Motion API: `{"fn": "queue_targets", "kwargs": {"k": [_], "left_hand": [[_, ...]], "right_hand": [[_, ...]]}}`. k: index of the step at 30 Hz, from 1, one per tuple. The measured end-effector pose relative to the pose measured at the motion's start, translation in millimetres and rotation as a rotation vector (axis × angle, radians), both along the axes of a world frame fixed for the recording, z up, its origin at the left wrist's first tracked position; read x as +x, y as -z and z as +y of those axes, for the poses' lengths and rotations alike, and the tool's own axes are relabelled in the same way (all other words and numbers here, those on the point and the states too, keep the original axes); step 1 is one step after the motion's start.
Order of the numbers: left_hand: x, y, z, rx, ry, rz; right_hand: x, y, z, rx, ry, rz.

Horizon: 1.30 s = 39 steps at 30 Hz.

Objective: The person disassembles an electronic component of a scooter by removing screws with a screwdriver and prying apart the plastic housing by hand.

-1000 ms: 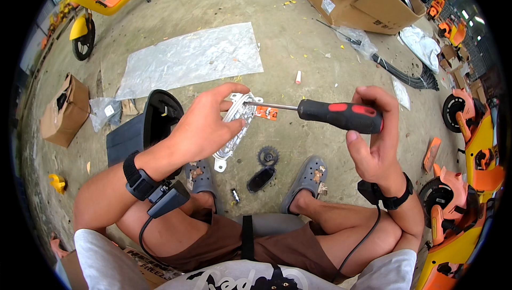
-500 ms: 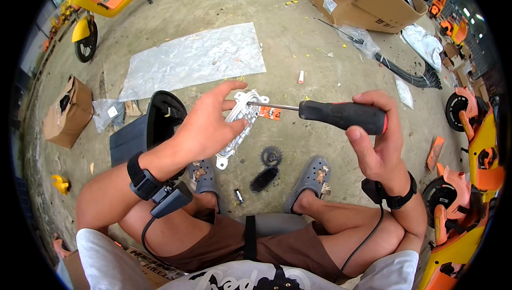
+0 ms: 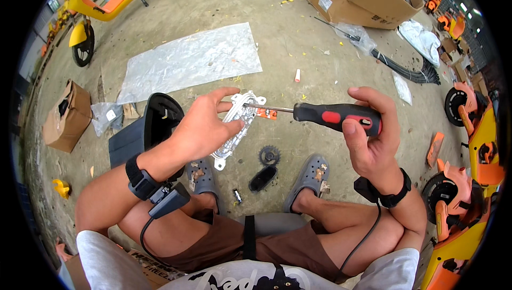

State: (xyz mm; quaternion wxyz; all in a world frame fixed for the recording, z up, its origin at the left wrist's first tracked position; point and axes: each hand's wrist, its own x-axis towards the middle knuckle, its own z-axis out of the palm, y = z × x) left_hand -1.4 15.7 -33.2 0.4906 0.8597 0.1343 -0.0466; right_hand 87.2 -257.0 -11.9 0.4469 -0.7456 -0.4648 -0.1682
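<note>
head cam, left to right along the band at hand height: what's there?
Open cardboard box → black seat-like part → left hand → silver metal bracket → screwdriver shaft → black-and-red handle → right hand → orange strip on the floor → orange wheeled units.

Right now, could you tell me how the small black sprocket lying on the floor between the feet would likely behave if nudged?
The small black sprocket lies flat on the concrete floor, so it would probably slide rather than roll. It looks like toothed metal, so likely stiff and heavy for its size.
</note>
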Motion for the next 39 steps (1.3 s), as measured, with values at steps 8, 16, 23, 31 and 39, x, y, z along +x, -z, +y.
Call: {"fn": "queue_targets", "kwargs": {"k": [8,16,23,31,39], "left_hand": [[1,8,4,-0.012,-0.033,-0.014],[1,5,3,0.032,-0.026,-0.03],[0,8,5,0.067,-0.002,-0.055],[0,2,5,-0.058,-0.061,-0.059],[3,-20,-2,-0.572,-0.159,-0.412]], "right_hand": [[4,-7,4,-0.043,-0.067,-0.109],[4,-5,9,0.087,-0.113,-0.015],[-5,-14,2,-0.079,-0.014,0.123],[-5,-5,8,-0.041,-0.003,0.041],[-3,1,-5,0.098,0.036,-0.104]]}}
